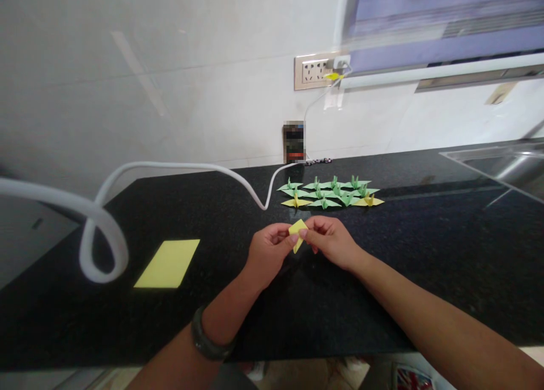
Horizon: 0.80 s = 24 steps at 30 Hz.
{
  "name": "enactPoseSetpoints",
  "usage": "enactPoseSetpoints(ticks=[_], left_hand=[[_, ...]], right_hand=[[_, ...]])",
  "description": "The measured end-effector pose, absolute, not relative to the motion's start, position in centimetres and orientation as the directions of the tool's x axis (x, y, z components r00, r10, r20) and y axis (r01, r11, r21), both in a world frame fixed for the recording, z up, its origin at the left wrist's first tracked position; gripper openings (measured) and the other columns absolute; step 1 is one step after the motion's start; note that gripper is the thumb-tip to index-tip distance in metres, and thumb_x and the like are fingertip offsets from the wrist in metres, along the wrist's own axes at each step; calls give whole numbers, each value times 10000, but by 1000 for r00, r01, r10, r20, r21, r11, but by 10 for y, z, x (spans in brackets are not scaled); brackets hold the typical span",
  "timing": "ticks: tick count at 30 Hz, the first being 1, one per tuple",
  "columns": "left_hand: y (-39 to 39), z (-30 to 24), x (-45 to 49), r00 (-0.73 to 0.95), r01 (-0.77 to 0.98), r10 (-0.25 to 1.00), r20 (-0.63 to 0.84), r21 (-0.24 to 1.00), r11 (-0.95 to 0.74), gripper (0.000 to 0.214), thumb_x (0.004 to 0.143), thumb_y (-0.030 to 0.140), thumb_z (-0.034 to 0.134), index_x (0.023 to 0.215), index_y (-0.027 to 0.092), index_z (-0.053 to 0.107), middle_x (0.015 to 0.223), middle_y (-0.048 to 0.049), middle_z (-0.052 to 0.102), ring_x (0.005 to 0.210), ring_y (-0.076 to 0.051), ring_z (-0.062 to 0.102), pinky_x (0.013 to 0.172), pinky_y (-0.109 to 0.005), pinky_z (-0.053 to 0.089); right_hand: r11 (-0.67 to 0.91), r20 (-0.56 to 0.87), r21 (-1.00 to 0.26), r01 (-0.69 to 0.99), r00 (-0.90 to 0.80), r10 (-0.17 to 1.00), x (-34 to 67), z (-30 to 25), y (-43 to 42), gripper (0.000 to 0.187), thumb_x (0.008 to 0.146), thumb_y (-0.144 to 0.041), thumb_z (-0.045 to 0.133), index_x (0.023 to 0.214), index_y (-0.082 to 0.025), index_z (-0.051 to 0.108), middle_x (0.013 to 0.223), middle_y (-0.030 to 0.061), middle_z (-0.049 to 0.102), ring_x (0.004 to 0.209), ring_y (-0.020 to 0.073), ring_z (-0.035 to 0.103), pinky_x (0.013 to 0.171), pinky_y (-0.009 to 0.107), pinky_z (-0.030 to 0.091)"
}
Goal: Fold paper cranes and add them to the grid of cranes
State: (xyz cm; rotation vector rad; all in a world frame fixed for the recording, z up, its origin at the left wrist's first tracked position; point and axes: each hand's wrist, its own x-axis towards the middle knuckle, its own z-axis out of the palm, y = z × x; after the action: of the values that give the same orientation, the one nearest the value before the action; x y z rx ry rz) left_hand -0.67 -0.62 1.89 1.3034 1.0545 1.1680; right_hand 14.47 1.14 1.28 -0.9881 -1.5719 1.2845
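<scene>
Both hands meet just above the black countertop (425,254) and pinch a small folded piece of yellow paper (298,234) between them. My left hand (268,250) grips its left side with closed fingers; a dark band sits on that wrist. My right hand (331,242) pinches the right side. Beyond the hands, several finished green and yellow paper cranes (331,193) lie in rows on the counter. A flat yellow sheet of paper (168,263) lies to the left.
A thick white cable (102,220) loops across the left of the counter toward a small device (294,141) leaning on the wall. A wall socket (314,71) has a plug in it. A metal sink (510,163) is at the right.
</scene>
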Motion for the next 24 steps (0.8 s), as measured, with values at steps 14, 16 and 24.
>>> enactPoseSetpoints(ticks=[14,16,24], left_hand=[[-6,25,-7,111,-228,994,-4,973,29,296,616,197,635,844,192,447,593,53,572,521,-82,536,546,-208,422],[-7,25,-7,113,-235,993,19,972,8,300,621,192,630,832,201,418,581,59,572,508,-77,526,534,-199,409],[-5,24,-10,151,-219,989,-7,975,40,323,607,225,651,808,189,400,591,37,593,522,-96,547,533,-205,396]], right_hand=[[437,394,-892,120,-271,878,140,12,6,216,726,-260,555,937,-219,578,807,31,577,683,131,527,603,253,425],[501,440,-845,184,-294,849,142,13,7,264,732,-242,549,993,-238,586,797,29,572,681,131,516,607,257,415],[561,484,-799,215,-322,813,143,11,11,287,737,-228,549,1018,-264,589,768,26,565,685,134,510,612,263,410]])
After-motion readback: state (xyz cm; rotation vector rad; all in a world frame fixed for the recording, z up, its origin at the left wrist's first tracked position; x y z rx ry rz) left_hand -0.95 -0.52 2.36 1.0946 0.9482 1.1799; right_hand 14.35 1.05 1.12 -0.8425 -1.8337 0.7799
